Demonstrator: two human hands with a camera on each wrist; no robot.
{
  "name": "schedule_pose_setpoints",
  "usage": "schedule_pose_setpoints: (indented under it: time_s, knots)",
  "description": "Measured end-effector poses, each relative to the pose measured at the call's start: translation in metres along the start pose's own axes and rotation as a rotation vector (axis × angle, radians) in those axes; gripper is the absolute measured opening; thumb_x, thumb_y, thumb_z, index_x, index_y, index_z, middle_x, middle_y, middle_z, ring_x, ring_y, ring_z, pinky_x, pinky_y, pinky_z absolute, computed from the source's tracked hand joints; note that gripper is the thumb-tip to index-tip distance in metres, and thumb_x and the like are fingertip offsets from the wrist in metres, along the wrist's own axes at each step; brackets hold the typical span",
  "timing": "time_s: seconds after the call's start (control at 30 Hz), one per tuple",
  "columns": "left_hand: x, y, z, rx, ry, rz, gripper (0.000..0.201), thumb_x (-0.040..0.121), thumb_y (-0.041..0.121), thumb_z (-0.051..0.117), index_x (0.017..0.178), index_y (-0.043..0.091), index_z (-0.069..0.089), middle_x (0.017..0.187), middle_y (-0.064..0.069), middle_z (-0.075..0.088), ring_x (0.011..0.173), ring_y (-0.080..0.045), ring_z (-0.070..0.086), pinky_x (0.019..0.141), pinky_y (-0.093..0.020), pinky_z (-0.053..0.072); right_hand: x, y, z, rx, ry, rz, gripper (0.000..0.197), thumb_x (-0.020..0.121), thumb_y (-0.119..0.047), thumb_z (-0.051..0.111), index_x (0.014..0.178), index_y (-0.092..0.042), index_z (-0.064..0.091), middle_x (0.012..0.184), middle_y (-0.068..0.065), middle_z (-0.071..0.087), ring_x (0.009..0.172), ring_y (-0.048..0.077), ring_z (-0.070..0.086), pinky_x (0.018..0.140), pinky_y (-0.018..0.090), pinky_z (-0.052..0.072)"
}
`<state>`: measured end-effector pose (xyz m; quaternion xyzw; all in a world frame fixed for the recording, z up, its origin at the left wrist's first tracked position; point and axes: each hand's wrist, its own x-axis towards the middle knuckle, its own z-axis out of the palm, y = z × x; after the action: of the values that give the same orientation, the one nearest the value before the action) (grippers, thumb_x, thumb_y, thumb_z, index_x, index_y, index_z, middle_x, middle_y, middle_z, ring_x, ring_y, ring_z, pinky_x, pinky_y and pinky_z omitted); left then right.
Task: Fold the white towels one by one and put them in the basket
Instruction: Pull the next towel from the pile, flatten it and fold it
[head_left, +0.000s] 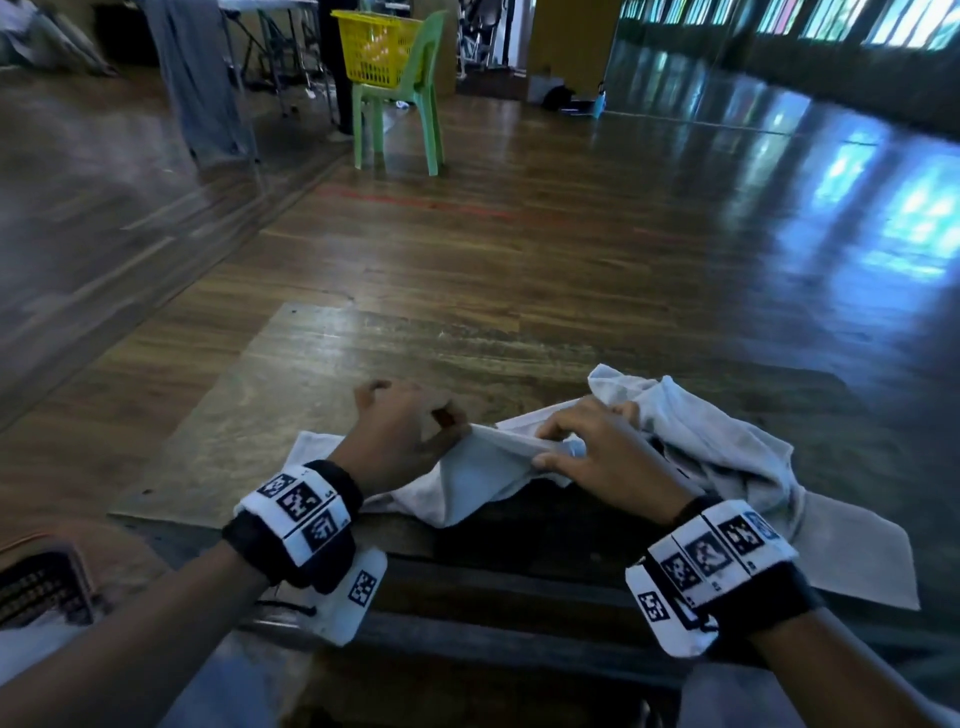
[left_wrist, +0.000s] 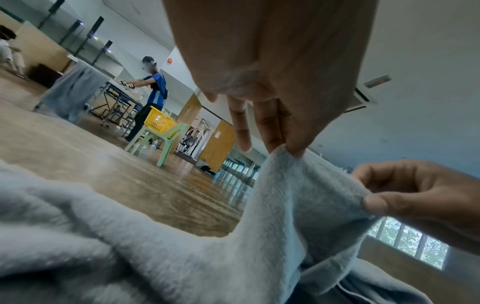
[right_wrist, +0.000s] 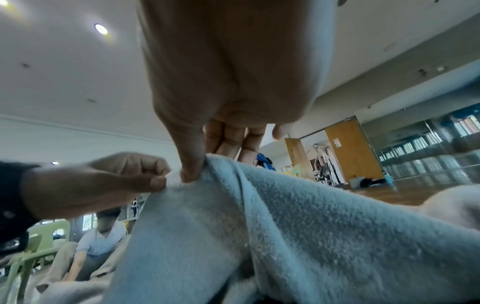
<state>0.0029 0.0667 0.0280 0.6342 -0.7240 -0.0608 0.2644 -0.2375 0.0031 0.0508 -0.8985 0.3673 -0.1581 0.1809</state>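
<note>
A glossy wooden floor (head_left: 519, 234) is lit by blue-white reflections from a row of windows (head_left: 831, 21) along the far right wall. A green plastic chair (head_left: 410, 98) is seen mid-room, with orange doors (left_wrist: 218, 144) and gym equipment (right_wrist: 324, 164) beyond, under a white ceiling (right_wrist: 64, 82)

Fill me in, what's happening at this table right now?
A person is working on a crumpled white terry towel on the worn wooden table. The left hand and right hand each pinch its raised edge, close together, apparently to spread it out. No fold is made yet. More white towel cloth lies bunched to the right. A yellow plastic basket sits on a green plastic chair across the floor.
</note>
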Motion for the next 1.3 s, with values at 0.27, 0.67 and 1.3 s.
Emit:
schedule_pose_setpoints:
  time_s: [0.27, 0.67, 1.3]
  knots:
    - [-0.011, -0.003, -0.033, -0.068, 0.239, 0.015, 0.019, 0.081, 0.052, 0.041, 0.079, 0.041, 0.056, 0.079, 0.019, 0.061, 0.093, -0.008, 0.056, 0.091, -0.045, 0.024, 0.009, -0.004, -0.013, -0.129, 0.132, 0.033, 0.015, 0.082, -0.029, 0.063, 0.084, -0.039, 0.052, 0.092, -0.013, 0.049, 0.096, 0.006, 0.042, 0.089, 0.031, 0.018]
    - [-0.011, -0.028, -0.058, -0.034, 0.364, -0.049, 0.017, 0.078, 0.051, 0.045, 0.080, 0.038, 0.057, 0.078, 0.022, 0.059, 0.092, -0.011, 0.058, 0.093, -0.056, 0.032, 0.016, 0.005, -0.020, -0.374, 0.267, 0.116, 0.009, 0.078, -0.028, 0.061, 0.083, -0.032, 0.054, 0.083, -0.015, 0.056, 0.092, 0.011, 0.048, 0.073, 0.031, 0.013]
    - [-0.017, -0.003, 0.018, 0.358, -0.283, 0.021, 0.031, 0.086, 0.037, 0.053, 0.117, 0.032, 0.055, 0.127, 0.013, 0.050, 0.127, -0.011, 0.037, 0.105, -0.045, 0.013, 0.036, 0.005, 0.051, -0.395, -0.310, 0.042, 0.025, 0.081, -0.050, 0.059, 0.079, -0.026, 0.063, 0.080, -0.008, 0.067, 0.083, 0.014, 0.060, 0.079, 0.036, 0.037]
